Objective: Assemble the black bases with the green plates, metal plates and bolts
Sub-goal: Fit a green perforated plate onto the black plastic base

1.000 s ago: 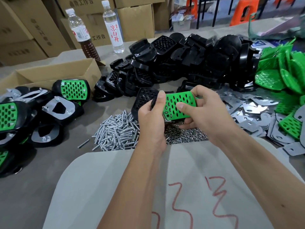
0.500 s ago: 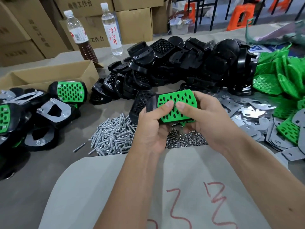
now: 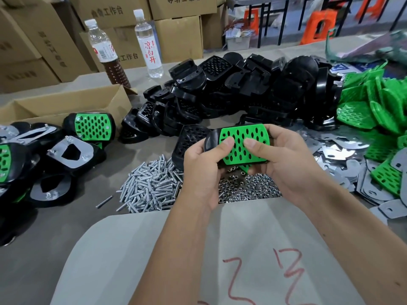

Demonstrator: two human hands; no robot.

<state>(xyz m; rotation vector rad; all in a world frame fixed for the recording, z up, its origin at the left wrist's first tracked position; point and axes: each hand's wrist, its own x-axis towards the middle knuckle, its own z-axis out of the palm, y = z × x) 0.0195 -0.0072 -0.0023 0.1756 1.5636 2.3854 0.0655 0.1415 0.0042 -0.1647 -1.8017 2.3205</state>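
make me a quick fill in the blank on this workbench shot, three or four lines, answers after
1. Both thumbs press on the ____ plate that sits on the black base.
2. The loose bolts lie in a pile to the ____ of the left hand.
3. The right hand is above a pile of small metal ____.
4. Behind the heap of black bases stand ____ bottles.

Missing words: green; left; nuts; two

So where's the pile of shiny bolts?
In the head view, the bolts lie left of centre on the table, just left of the left hand, beside the small nuts.
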